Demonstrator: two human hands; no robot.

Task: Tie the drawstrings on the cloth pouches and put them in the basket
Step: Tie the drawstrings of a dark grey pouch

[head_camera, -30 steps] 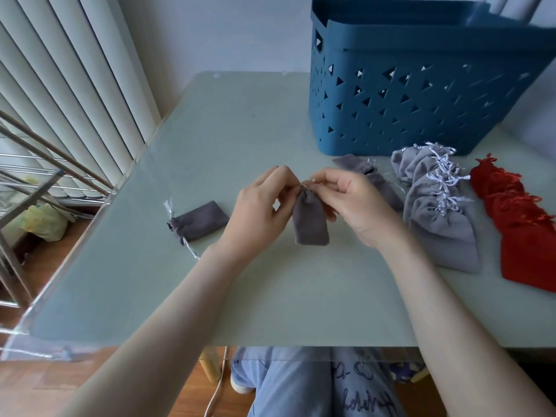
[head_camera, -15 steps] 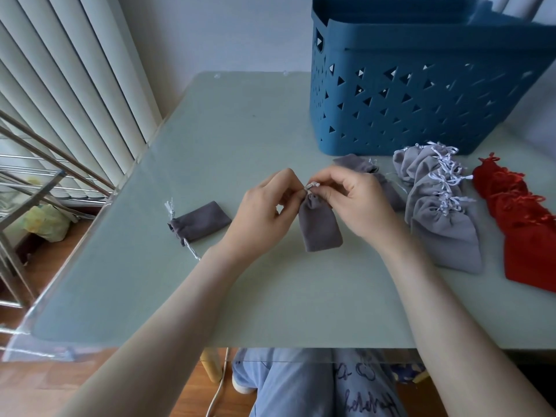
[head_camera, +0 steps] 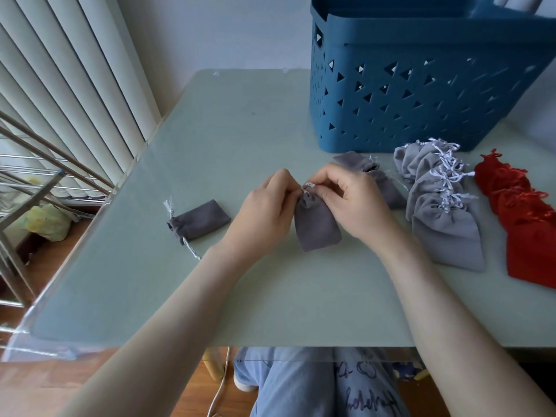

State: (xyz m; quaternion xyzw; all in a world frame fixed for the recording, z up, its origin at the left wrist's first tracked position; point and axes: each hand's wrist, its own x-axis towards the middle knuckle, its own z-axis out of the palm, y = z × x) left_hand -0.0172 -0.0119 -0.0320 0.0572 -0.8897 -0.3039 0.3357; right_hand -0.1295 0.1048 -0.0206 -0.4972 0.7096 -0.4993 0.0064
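both hands, left hand point(head_camera: 264, 212) and right hand point(head_camera: 355, 203), pinch the thin white drawstring point(head_camera: 308, 186) at the gathered neck of a soft dark grey velvet pouch point(head_camera: 317, 227) lying on the smooth pale green worktop point(head_camera: 240, 130).

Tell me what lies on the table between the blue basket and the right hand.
In the head view, a loose dark grey pouch lies flat on the table there, close before the blue basket and just behind the right hand.

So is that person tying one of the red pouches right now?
No: left hand and right hand pinch the neck of a dark grey pouch; the red pouches lie apart at the right.
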